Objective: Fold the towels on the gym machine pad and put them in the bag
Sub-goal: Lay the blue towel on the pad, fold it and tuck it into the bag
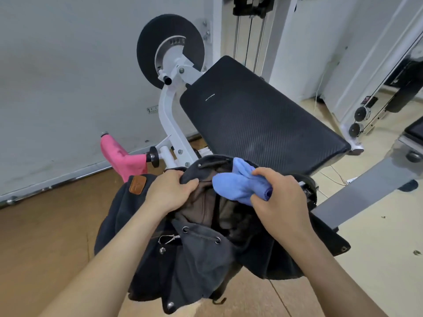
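A dark grey bag (196,255) with a brown lining sits open in front of me, just below the black gym machine pad (258,120). My left hand (170,191) grips the bag's left rim and holds the mouth open. My right hand (278,197) grips a folded blue towel (238,184) right above the bag's opening. A pink towel (121,156) hangs over a handle of the machine at the left. The pad itself carries nothing.
The machine's white frame (169,110) and a black round disc (170,49) stand behind the bag by the wall. A grey metal beam (366,188) runs to the right. Cables and pulleys (361,120) are at the far right.
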{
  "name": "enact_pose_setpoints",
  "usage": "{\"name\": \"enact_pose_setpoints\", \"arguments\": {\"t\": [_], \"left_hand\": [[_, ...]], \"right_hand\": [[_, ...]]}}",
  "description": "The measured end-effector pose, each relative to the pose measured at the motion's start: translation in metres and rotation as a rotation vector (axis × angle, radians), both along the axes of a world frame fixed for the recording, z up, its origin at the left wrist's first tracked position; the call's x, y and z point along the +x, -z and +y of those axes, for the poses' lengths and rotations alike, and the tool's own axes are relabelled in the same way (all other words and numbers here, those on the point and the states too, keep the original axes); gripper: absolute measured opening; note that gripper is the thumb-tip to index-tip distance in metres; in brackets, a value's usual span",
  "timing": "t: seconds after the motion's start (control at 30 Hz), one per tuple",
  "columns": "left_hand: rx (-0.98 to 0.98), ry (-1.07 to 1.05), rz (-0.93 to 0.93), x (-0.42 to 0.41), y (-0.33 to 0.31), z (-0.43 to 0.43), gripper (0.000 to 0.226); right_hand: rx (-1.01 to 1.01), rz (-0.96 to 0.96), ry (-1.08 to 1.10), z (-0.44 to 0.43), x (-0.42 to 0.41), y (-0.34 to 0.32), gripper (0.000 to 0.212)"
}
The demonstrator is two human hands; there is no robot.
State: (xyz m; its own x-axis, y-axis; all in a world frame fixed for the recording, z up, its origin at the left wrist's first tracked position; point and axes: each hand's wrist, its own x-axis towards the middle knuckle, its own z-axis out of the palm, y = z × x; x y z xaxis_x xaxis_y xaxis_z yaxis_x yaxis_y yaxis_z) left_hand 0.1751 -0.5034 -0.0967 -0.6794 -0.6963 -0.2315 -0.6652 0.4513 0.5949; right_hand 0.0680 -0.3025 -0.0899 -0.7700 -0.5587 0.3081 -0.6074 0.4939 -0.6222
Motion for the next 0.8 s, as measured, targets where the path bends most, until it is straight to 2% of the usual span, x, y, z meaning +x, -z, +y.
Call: {"name": "enact_pose_setpoints", "arguments": {"t": [0.07,0.1,0.17,0.23,0.33,0.37,0.43,0.5,0.57,0.6,0.67,0.73,0.8], "left_hand": [[0.207,-0.191,0.192,-0.004,0.001,0.003,0.032],[0.339,-0.283,0.292,-0.005,-0.002,0.006,0.031],[0.501,-0.419,0.481,-0.008,-0.014,0.011,0.025],[0.504,-0.432,0.606,-0.013,-0.028,0.017,0.025],[0.380,-0.282,0.617,-0.020,-0.041,0.026,0.028],[0.362,-0.243,0.587,-0.022,-0.042,0.026,0.028],[0.416,-0.226,0.527,-0.024,-0.046,0.024,0.027],[0.511,-0.251,0.517,-0.023,-0.051,0.022,0.026],[0.561,-0.280,0.524,-0.021,-0.054,0.021,0.024],[0.569,-0.290,0.527,-0.020,-0.055,0.022,0.023],[0.568,-0.299,0.530,-0.018,-0.055,0.022,0.021],[0.568,-0.324,0.520,-0.016,-0.054,0.020,0.019],[0.586,-0.347,0.509,-0.015,-0.053,0.020,0.017]], "right_hand": [[-0.079,0.007,-0.084,-0.010,0.016,0.008,0.041],[-0.006,0.008,-0.173,-0.014,0.021,0.022,0.037],[0.272,0.061,-0.328,-0.014,0.023,0.050,0.030],[0.498,0.222,-0.469,-0.008,0.017,0.065,0.025],[0.837,0.235,-0.767,-0.009,0.006,0.054,0.014],[0.824,0.262,-0.843,-0.011,0.002,0.048,0.014],[0.595,0.295,-0.877,-0.013,-0.003,0.040,0.016],[0.295,0.441,-0.796,-0.019,-0.007,0.038,0.015],[0.120,0.587,-0.646,-0.030,-0.008,0.036,0.020],[0.114,0.639,-0.563,-0.037,-0.009,0.035,0.018],[0.269,0.718,-0.437,-0.049,-0.011,0.047,0.024],[0.404,0.720,-0.432,-0.049,-0.007,0.057,0.023],[0.335,0.696,-0.469,-0.045,-0.003,0.059,0.021]]}}
